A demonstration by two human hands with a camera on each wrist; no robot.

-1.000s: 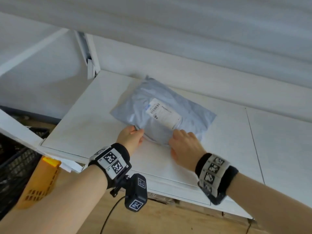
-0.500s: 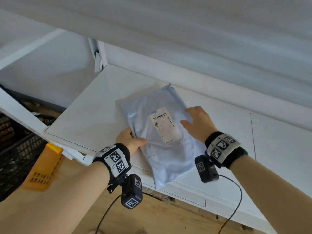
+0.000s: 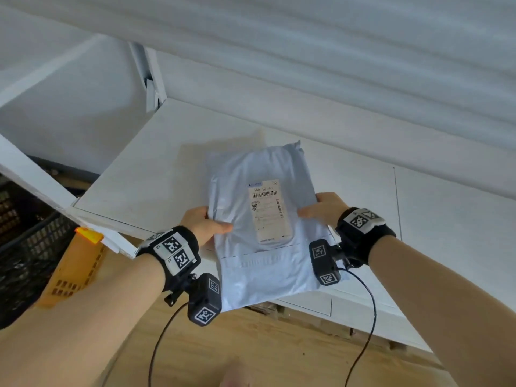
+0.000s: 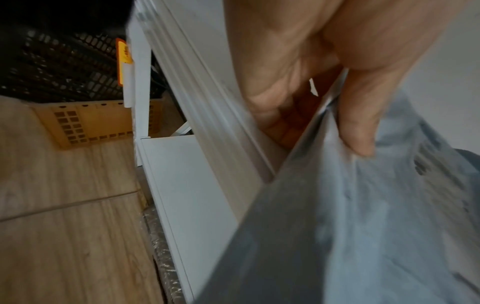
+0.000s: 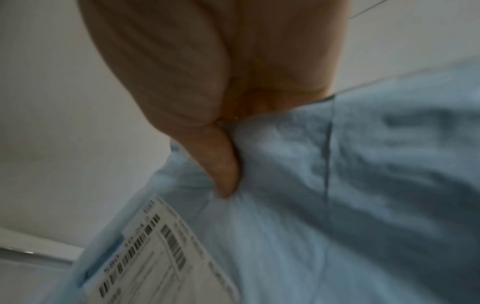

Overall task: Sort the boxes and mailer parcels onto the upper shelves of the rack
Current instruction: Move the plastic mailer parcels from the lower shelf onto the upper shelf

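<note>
Mailer parcel (image 3: 262,219), a pale grey-blue plastic bag, now lies lengthwise on the white shelf (image 3: 145,174) of the rack, its far end toward the back wall and its near end hanging over the front edge above the wooden floor (image 3: 265,353). A second ago it lay crosswise farther in, with both hands at its near edge; half a second ago it was already turning, the right hand flat on top of it. Now the left hand (image 3: 203,223) grips the left side, thumb on top and the other fingers underneath, which the left wrist view confirms with the thumb (image 4: 361,123) pressing into the plastic. The right hand (image 3: 325,209) pinches the right side in the same way, its thumb (image 5: 223,164) dug into a fold beside the label. The turn reads as squaring the parcel up, so it has reached an upper shelf but is probably not settled; it likely needs sliding back off the edge. A white shipping label (image 3: 269,210) faces up, its top toward the wall. It carries a barcode and the digits "580 10 24", with a last character I cannot make out; a second barcode runs down its right side, and the finer print is too small to read. Left of the rack stand a yellow crate (image 3: 72,272) and a black mesh basket (image 3: 25,247).
</note>
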